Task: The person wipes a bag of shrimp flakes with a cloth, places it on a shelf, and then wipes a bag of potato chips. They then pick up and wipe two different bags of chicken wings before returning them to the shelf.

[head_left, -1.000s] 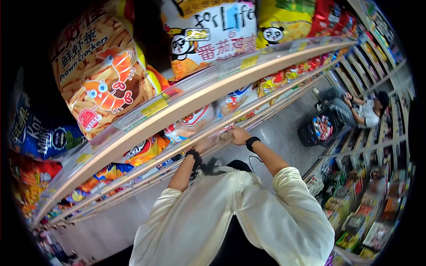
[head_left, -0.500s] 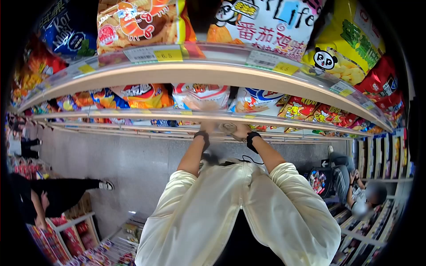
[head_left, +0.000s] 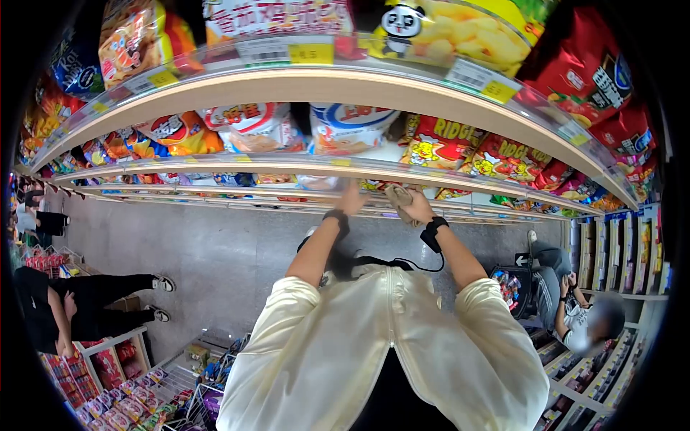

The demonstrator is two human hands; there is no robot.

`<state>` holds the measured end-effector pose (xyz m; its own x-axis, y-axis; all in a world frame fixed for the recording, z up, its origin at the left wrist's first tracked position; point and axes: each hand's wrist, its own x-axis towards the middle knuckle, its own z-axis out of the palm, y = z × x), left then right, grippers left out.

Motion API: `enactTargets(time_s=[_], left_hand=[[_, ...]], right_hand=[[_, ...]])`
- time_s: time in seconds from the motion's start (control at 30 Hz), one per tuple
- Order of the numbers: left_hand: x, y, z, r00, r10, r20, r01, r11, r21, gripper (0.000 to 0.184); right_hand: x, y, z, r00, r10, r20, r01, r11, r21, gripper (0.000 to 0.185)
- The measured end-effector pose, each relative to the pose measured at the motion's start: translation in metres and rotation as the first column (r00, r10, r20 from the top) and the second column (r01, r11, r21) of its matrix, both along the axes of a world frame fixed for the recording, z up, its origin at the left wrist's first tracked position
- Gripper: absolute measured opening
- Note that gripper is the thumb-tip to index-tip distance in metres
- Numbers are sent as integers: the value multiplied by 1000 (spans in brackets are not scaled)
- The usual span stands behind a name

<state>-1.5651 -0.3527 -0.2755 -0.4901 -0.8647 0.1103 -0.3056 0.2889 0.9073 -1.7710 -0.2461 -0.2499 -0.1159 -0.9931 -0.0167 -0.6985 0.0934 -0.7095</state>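
Note:
My right hand [head_left: 418, 207] is closed around a crumpled greyish-beige cloth [head_left: 399, 200] at the front of a lower shelf. To its left, my left hand [head_left: 351, 199] is smeared by motion, its fingers reaching up to the shelf edge near a whitish bag [head_left: 321, 182]. Whether it touches that bag I cannot tell. Both wrists wear black bands. Above the hands, a white and blue snack bag [head_left: 352, 129] and a red chip bag [head_left: 444, 140] stand on the shelf, behind its clear front strip.
A wooden-edged shelf [head_left: 302, 85] with price labels juts out above, holding large snack bags. On the right a person [head_left: 568, 302] crouches beside a dark basket [head_left: 509, 289]. Another person in black [head_left: 79, 305] stands at left near low display racks [head_left: 108, 352]. Grey floor [head_left: 208, 251] lies below.
My view has swung right, so the shelf bags appear further left. My hands have drawn apart and lower from the shelf edge, and the cloth shows more plainly.

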Motion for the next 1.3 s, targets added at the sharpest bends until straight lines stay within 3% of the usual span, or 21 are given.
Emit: enactTargets(time_s=[0.07, 0.13, 0.2, 0.27, 0.33, 0.37, 0.4, 0.47, 0.53, 0.6, 0.63, 0.87, 0.93, 0.97, 1.03, 1.07, 1.1, 1.13, 1.2, 1.23, 1.3], left_hand=[[-24, -12, 13, 995, -98, -31, 102, 975, 196, 43], [-46, -21, -5, 992, -109, -62, 120, 974, 195, 43], [-54, -19, 13, 977, -161, -138, 205, 881, 427, 40], [-63, -17, -33, 980, -150, -133, 189, 910, 370, 42], [-54, 7, -41, 983, 67, -170, -21, 965, 260, 48], [-45, 30, 6, 917, 181, -357, -51, 937, 346, 53], [-39, 36, -2, 914, 197, -354, -67, 935, 349, 53], [-25, 46, -26, 975, 86, -205, -38, 973, 229, 56], [-13, 58, 0, 984, 94, -152, -54, 967, 249, 56], [-3, 67, 18, 998, -23, -61, 34, 982, 183, 61], [3, 70, 25, 996, -4, -93, -8, 992, -128, 65], [94, 92, 106, 994, -14, 109, 50, 942, -331, 84], [124, 99, 106, 964, 123, -234, -70, 973, 221, 88], [137, 102, 105, 857, 294, -424, -188, 943, 275, 88], [178, 100, 128, 674, 510, -534, -307, 851, 426, 74], [199, 97, 141, 593, 568, -570, -287, 811, 510, 69], [218, 98, 150, 549, 643, -534, -326, 753, 571, 55], [235, 101, 160, 525, 663, -533, -355, 740, 571, 55], [265, 105, 176, 352, 765, -540, -394, 644, 656, 45], [279, 108, 178, 347, 777, -525, -434, 629, 645, 42], [304, 119, 184, 358, 817, -451, -525, 576, 627, 43]], right_hand=[[-14, 2, 12, 997, -67, -23, 68, 995, 68, 40], [-11, -6, 36, 978, -84, 189, 45, 979, 199, 44], [-16, -14, 13, 959, -82, 269, 33, 983, 182, 48], [-14, -18, -3, 933, -39, 357, 3, 995, 100, 51], [-3, -6, 7, 905, -138, 402, 31, 965, 261, 52], [0, 3, -8, 954, -91, 286, 54, 990, 133, 52], [2, 12, -18, 985, -56, 162, 56, 998, -1, 52], [13, 28, 20, 948, 82, 308, -92, 996, 18, 45], [20, 44, 35, 954, 53, 296, -86, 991, 100, 42], [24, 55, 35, 926, 59, 373, -65, 998, 3, 43], [29, 59, 54, 942, 70, 328, -95, 994, 62, 45], [85, 56, 156, 863, 283, 419, -295, 955, -38, 45], [114, 42, 180, 814, 449, 368, -437, 891, -120, 43], [125, 35, 188, 759, 468, 453, -509, 860, -36, 42], [157, 14, 211, 649, 480, 590, -548, 833, -75, 42], [173, 3, 217, 538, 444, 716, -549, 829, -102, 42], [181, -12, 219, 583, 580, 569, -621, 770, -148, 43], [190, -25, 219, 540, 589, 601, -682, 725, -96, 46], [219, -45, 230, 326, 527, 785, -845, 535, -9, 52], [236, -52, 235, 301, 545, 783, -867, 498, -13, 52], [276, -61, 242, 225, 620, 752, -967, 234, 97, 61]])
